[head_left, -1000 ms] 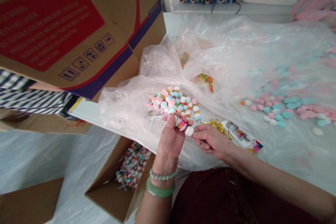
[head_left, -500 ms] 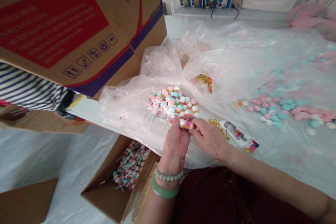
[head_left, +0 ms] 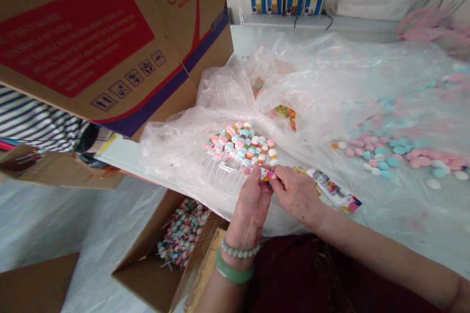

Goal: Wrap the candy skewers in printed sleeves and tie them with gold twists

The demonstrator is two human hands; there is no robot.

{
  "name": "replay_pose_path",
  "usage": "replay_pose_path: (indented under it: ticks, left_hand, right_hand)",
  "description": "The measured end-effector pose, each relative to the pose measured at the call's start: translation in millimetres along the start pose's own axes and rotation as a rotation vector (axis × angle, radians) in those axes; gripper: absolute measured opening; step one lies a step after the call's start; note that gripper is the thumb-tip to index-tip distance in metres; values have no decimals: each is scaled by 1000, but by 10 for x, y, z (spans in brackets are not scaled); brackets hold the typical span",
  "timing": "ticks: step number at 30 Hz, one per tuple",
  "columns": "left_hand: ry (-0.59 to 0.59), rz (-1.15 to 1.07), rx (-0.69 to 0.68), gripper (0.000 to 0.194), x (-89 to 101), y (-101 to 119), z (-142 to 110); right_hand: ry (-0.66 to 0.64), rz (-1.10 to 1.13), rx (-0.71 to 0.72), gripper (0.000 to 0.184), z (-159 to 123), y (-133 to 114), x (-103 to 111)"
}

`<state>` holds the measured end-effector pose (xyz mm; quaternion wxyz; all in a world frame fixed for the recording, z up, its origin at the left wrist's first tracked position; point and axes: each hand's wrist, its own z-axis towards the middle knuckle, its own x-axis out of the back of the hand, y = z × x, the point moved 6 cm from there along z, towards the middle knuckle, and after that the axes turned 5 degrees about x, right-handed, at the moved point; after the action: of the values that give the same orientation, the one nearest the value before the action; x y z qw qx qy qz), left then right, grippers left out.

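My left hand (head_left: 254,200), wearing a beaded bracelet and a green bangle, pinches a small printed plastic bag (head_left: 267,175) between thumb and fingers. The fingertips of my right hand (head_left: 299,193) close on the bag's other end. Part of the bag is hidden by my fingers. Just beyond lies a pile of candy skewers (head_left: 240,143), pastel pink, blue and white, their white sticks pointing toward me. Gold twist ties (head_left: 300,170) show partly behind my right hand. Beside them rest more flat printed bags (head_left: 336,190).
A large cardboard box (head_left: 110,34) stands at the left. Below the table edge, an open carton (head_left: 147,274) holds many candy skewers. Clear plastic sheeting (head_left: 330,88) covers much of the table, with loose pastel candies (head_left: 382,156) at right. A striped sleeve (head_left: 36,120) shows far left.
Both hands have shifted slightly right and down with the printed bag, still pinching it. More of the sticks and wrapper near the pile shows now.
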<state>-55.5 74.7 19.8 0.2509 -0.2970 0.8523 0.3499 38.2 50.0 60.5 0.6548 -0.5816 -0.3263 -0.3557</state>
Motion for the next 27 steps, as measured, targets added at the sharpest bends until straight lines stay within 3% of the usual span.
replay_pose_path:
  ticks: [5, 11, 16, 22, 25, 27]
  left_hand:
    - [14, -39, 61, 25, 40, -17, 42]
    - [-44, -27, 88, 27, 29, -6, 28]
    - [-40, 4, 8, 23, 12, -3, -11]
    - [-130, 104, -93, 17, -45, 4, -7]
    - [-178, 97, -54, 18, -46, 26, 37]
    - [-171, 66, -19, 20, -3, 69, 74]
  right_hand:
    - [-101, 268, -17, 19, 30, 28, 6]
    - [-179, 595, -228, 16, 60, 174, -98]
    - [-159, 566, -327, 12, 53, 259, -200]
    - [4, 426, -239, 13, 95, 159, -102]
    - [-112, 638, -211, 14, 75, 85, -71]
    - [-235, 785, -240, 30, 10, 89, -36]
